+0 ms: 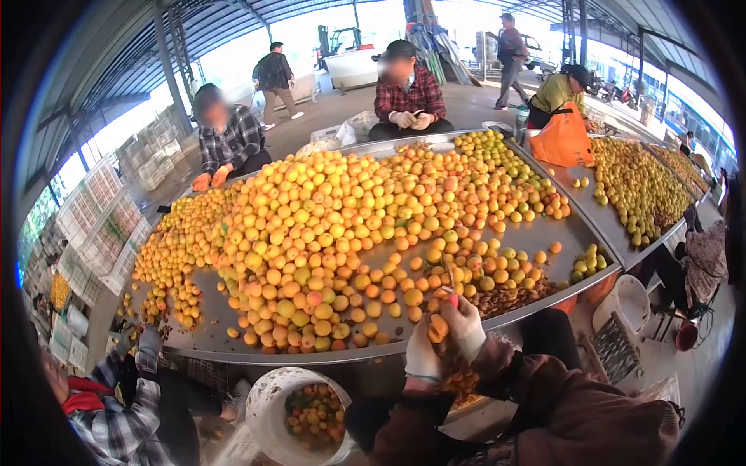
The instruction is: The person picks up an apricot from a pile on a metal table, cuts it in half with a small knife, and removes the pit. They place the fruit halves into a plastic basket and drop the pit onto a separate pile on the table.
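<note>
My left hand (422, 356), in a white glove, grips an apricot (438, 329) close to the table's front edge. Beside it, my gloved right hand (465, 328) is closed on a small knife (453, 297) with a reddish handle; its thin blade points up and away. Both hands nearly touch around the fruit. A big heap of apricots (311, 210) covers much of the metal table (556, 245) before me. Just beyond my right hand lies a pile of brown pits (509, 300). Below my hands, orange fruit pieces (461, 384) show partly behind my sleeves.
A white bucket (260, 419) holding fruit stands below the table, left of me. Two co-workers (408, 97) (229, 140) sit across the table, another (116, 412) at my left. An orange bag (563, 136) rests on the neighbouring table. Stacked crates (97, 210) stand far left.
</note>
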Available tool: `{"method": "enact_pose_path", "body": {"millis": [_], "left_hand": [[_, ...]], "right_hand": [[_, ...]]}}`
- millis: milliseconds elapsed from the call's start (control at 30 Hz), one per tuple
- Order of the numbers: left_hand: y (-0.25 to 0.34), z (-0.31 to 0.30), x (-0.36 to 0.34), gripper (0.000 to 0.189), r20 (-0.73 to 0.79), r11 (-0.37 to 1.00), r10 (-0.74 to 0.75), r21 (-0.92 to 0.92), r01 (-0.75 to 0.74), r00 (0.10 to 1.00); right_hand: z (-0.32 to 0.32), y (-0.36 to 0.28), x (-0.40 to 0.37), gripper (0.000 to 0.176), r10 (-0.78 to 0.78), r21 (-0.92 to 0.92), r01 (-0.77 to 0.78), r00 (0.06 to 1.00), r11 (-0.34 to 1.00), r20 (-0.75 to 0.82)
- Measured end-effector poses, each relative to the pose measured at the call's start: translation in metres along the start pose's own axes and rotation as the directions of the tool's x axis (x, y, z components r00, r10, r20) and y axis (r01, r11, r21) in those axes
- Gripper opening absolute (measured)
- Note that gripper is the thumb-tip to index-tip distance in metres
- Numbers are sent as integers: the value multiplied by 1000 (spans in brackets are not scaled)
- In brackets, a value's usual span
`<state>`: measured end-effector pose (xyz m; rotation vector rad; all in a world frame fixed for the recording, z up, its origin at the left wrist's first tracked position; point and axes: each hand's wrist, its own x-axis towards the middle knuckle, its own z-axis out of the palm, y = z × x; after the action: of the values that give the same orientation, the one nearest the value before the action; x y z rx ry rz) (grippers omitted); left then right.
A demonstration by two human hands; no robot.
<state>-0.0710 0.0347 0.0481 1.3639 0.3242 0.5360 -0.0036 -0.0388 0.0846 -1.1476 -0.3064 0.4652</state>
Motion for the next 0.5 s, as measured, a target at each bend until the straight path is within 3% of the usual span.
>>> {"method": "enact_pose_path", "body": {"millis": [33, 67, 100, 167, 200, 233, 300, 333, 367, 433, 500], "left_hand": [[11, 4, -4, 30, -14, 899, 224, 390, -201, 975], [-15, 4, 6, 29, 14, 881, -115, -460, 109, 993], [-18, 7, 8, 29, 14, 881, -115, -460, 109, 993], [-24, 9, 8, 35, -54, 954, -97, -289, 77, 994], [-57, 5, 19, 32, 14, 979, -15, -204, 17, 1000], [-87, -8, 23, 32, 58, 994, 65, 79, -70, 996], [-84, 4, 20, 30, -50, 993, 65, -101, -69, 997], [-57, 7, 13, 28, -61, 996, 4, -84, -9, 998], [-71, 9, 19, 28, -30, 817, -277, -534, 219, 960], [-22, 19, 3, 30, -62, 942, -117, -323, 91, 991], [-41, 19, 7, 31, -56, 933, -112, -349, 85, 992]], "right_hand": [[6, -8, -3, 16, 85, 181, -70, 993, 981, -78], [-2, -4, -3, 16, 83, 182, -67, 993, 981, -82], [-9, -1, -3, 18, 122, 138, -117, 992, 984, -29], [-20, 3, -5, 19, 175, 93, -178, 984, 980, 39], [-15, -8, -12, 24, 67, -201, -54, 996, 978, 58], [-10, -16, -17, 30, -33, -470, 86, 992, 878, 120], [-23, -6, -13, 32, -10, -380, 69, 988, 922, 155], [-33, 3, -9, 32, -34, -365, 98, 983, 926, 178], [-42, 10, -6, 33, -62, -351, 129, 979, 928, 195], [-47, 12, -8, 28, -71, -308, 133, 976, 942, 204], [-48, 0, -12, 21, -84, -303, 111, 991, 947, 100]]}}
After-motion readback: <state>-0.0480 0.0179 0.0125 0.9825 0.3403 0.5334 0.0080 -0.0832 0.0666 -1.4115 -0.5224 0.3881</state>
